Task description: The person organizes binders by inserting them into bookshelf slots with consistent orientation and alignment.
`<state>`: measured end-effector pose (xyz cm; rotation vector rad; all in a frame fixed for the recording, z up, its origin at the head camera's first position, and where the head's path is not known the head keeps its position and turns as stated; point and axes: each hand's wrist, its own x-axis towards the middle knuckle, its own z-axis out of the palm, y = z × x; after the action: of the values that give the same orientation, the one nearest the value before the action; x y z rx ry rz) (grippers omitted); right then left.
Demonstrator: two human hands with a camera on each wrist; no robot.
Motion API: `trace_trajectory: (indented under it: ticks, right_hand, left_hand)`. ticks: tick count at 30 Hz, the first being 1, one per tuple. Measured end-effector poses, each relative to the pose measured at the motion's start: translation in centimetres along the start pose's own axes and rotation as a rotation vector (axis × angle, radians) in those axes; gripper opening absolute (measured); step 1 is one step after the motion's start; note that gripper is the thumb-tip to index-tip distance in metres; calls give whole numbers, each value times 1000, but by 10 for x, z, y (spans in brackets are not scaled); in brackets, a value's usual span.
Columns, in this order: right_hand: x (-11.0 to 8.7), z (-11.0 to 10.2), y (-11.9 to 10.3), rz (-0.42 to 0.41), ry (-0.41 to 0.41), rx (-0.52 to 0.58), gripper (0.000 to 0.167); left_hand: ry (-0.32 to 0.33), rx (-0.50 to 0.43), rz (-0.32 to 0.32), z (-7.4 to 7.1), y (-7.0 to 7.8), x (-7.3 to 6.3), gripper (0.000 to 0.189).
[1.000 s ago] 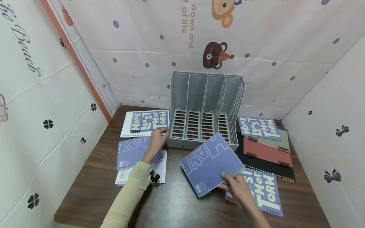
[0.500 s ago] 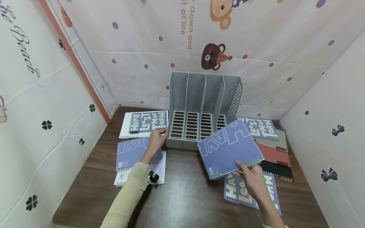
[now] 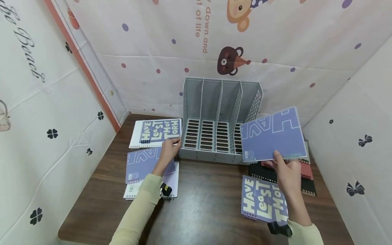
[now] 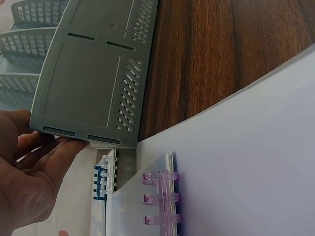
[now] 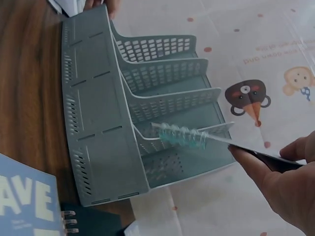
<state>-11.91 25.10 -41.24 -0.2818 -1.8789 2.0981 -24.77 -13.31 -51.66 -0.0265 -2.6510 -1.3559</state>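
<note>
My right hand (image 3: 288,175) pinches a blue-purple spiral notebook (image 3: 271,137) by its lower edge, thumb on the cover. It is raised at the right of the grey file rack (image 3: 211,156), overlapping the rightmost slot in the head view. In the right wrist view the notebook's clear green spiral binding (image 5: 184,136) appears beside the rack's last divider. My left hand (image 3: 168,152) grips the rack's front left corner; the left wrist view shows the thumb and fingers on either side of that edge. Several slots of the rack show bare slatted floors.
On the left lie a blue lettered notebook (image 3: 160,129) on a white one, and a purple notebook (image 3: 142,165) over white ones. Lettered notebooks (image 3: 260,199) lie front right, with black (image 3: 307,187) and red notebooks (image 3: 307,171) behind. A printed cloth wall (image 3: 153,92) stands behind the rack.
My right hand has carried the notebook up and to the right, from in front of the rack to its right side, turning it more level. My left hand stays on the rack corner.
</note>
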Motion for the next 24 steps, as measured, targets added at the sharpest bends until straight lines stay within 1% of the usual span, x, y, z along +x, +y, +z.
trace_trajectory:
  ticks: [2,4,9,11,12,16,21,24]
  right_hand:
    - [9,4,1,3,26,-40,41]
    - [18,8,4,7,44,-111,40]
    - [38,14,14,-47,46,-388,41]
    - [44,16,18,-68,44,-466,44]
    - [48,17,19,-71,42,-483,44]
    - [60,24,27,-82,31,-494,43]
    - [76,36,38,-106,42,-566,41]
    - [84,42,45,-110,35,-590,41]
  left_hand:
    - [3,-8,-1,-1,0,0,29]
    - [4,-10,-5,-1,-1,0,29]
    - [-7,-2,-3,-1,-1,0,29]
    - [-17,-2,-2,0,-1,0,30]
    - [-20,-5,0,0,-2,0,30]
    - [-17,-8,8,0,-2,0,30]
    - [-5,-8,19,0,-2,0,29]
    - [-5,-4,22,-1,-4,0,29]
